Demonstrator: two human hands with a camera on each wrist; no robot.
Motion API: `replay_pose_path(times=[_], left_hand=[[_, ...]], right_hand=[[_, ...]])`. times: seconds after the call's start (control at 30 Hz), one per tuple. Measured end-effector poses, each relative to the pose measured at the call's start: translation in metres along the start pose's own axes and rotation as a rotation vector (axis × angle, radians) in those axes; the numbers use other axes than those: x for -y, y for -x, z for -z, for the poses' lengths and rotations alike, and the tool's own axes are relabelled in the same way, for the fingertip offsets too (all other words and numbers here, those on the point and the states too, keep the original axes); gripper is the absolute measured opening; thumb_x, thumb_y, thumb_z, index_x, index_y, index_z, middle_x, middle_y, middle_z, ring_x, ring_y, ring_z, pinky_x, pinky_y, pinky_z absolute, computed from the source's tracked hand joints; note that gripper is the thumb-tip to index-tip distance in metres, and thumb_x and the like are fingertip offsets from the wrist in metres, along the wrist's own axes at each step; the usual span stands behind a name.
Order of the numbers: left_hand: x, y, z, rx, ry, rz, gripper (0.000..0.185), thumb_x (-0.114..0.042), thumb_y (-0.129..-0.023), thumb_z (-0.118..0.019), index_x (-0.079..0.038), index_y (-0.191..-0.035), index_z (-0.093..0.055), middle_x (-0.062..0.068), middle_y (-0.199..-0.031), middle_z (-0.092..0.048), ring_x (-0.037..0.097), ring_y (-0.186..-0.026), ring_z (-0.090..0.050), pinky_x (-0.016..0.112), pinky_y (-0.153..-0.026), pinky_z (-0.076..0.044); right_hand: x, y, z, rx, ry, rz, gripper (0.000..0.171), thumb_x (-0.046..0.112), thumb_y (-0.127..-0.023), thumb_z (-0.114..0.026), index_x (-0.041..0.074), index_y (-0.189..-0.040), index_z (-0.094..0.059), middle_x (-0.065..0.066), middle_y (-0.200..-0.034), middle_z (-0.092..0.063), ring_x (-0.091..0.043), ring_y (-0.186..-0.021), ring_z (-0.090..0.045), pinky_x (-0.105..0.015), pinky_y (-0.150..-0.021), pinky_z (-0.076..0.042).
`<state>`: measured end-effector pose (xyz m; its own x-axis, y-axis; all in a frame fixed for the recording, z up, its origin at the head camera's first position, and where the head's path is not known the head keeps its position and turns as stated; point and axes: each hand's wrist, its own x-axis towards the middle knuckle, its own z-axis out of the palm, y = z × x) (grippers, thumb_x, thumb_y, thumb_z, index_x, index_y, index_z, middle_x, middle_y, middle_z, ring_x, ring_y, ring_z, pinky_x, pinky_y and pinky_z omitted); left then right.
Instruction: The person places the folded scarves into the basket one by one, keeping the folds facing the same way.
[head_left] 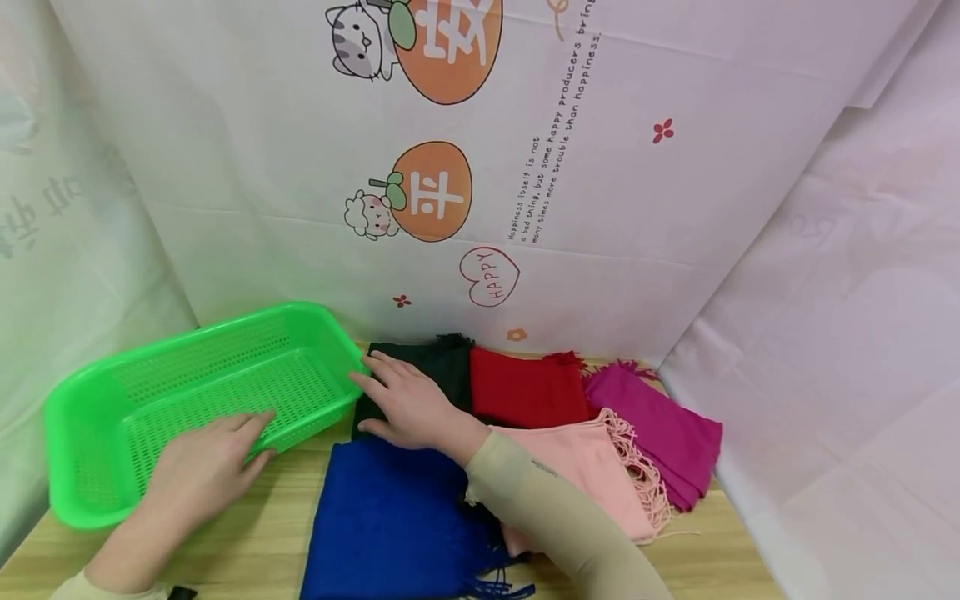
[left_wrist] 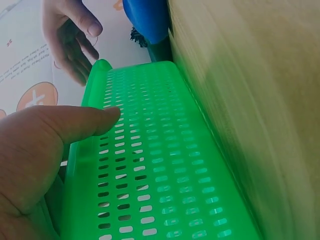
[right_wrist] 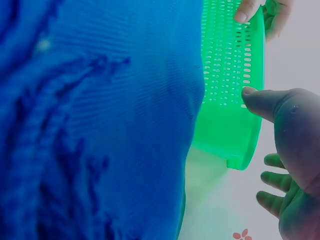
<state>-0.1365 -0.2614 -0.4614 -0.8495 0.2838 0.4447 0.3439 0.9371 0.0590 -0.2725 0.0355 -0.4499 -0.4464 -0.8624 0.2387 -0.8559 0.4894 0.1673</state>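
A green plastic basket (head_left: 180, 340) with slotted walls stands at the left of the table. My left hand (head_left: 204, 467) grips its near rim, the thumb (left_wrist: 95, 121) on the outer wall and the fingers over the inside. My right hand (head_left: 411, 406) is at the basket's right end with its fingers spread, fingertips close to the rim and the palm above a dark green folded scarf (head_left: 442, 367). Below that hand lies a blue folded scarf (head_left: 382, 517) with a fringe, which fills much of the right wrist view.
A red scarf (head_left: 525, 387), a pink scarf (head_left: 585, 458) and a magenta scarf (head_left: 667, 425), all folded and fringed, lie on the wooden table (head_left: 720, 542) to the right. My right forearm crosses over the pink one. A printed white cloth (head_left: 585, 292) hangs behind, with white cloth at both sides.
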Motion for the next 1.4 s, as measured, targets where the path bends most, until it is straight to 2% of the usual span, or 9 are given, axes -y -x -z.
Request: replay_pose_path(times=[0.2, 0.47, 0.7, 0.97, 1.23, 1.4], left_hand=[[0.001, 0.002, -0.005, -0.047, -0.010, -0.023, 0.053, -0.021, -0.082, -0.096, -0.004, -0.129, -0.078, 0.016, -0.109, -0.082, 0.040, -0.085, -0.080, 0.047, -0.048, -0.056], [0.002, 0.005, -0.007, -0.096, -0.022, -0.045, 0.044, -0.019, -0.080, -0.094, -0.006, -0.120, -0.081, 0.011, -0.099, -0.083, 0.034, -0.073, -0.078, 0.041, -0.040, -0.048], [0.001, 0.004, -0.007, -0.086, -0.021, -0.038, 0.036, -0.018, -0.082, -0.093, -0.008, -0.114, -0.079, 0.003, -0.085, -0.079, 0.025, -0.060, -0.070, 0.037, -0.038, -0.040], [-0.001, 0.001, -0.005, -0.026, -0.024, -0.007, 0.032, -0.017, -0.086, -0.092, -0.009, -0.113, -0.078, 0.001, -0.083, -0.077, 0.023, -0.057, -0.067, 0.040, -0.039, -0.042], [0.000, 0.003, -0.006, -0.042, -0.023, -0.008, 0.029, -0.016, -0.084, -0.092, -0.011, -0.109, -0.077, -0.005, -0.072, -0.068, 0.016, -0.050, -0.055, 0.040, -0.038, -0.038], [0.001, 0.004, -0.006, -0.033, -0.028, -0.006, 0.028, -0.016, -0.085, -0.091, -0.011, -0.108, -0.076, -0.006, -0.070, -0.065, 0.014, -0.049, -0.051, 0.040, -0.037, -0.037]], right_hand=[[0.001, -0.006, 0.000, -0.015, 0.033, 0.022, 0.073, 0.051, -0.109, -0.071, 0.014, -0.168, -0.049, -0.014, -0.171, -0.048, -0.031, -0.164, -0.037, -0.044, -0.134, -0.029], [0.005, -0.014, -0.003, -0.010, 0.053, 0.035, 0.070, 0.050, -0.109, -0.071, 0.015, -0.167, -0.051, -0.012, -0.170, -0.049, -0.030, -0.162, -0.041, -0.043, -0.134, -0.029], [0.005, -0.020, -0.009, -0.006, 0.064, 0.033, 0.070, 0.051, -0.109, -0.071, 0.017, -0.166, -0.051, -0.011, -0.170, -0.049, -0.027, -0.162, -0.042, -0.042, -0.134, -0.028], [0.009, -0.025, -0.013, 0.011, 0.092, 0.044, 0.065, 0.047, -0.109, -0.072, 0.018, -0.165, -0.054, -0.008, -0.167, -0.054, -0.025, -0.159, -0.045, -0.042, -0.134, -0.028], [0.014, -0.027, -0.015, 0.012, 0.137, 0.066, 0.056, 0.043, -0.111, -0.071, 0.020, -0.161, -0.060, -0.001, -0.160, -0.062, -0.020, -0.154, -0.052, -0.040, -0.133, -0.030], [0.016, -0.029, -0.017, 0.008, 0.126, 0.072, 0.054, 0.040, -0.111, -0.071, 0.019, -0.160, -0.060, 0.001, -0.157, -0.064, -0.019, -0.151, -0.055, -0.038, -0.133, -0.030]])
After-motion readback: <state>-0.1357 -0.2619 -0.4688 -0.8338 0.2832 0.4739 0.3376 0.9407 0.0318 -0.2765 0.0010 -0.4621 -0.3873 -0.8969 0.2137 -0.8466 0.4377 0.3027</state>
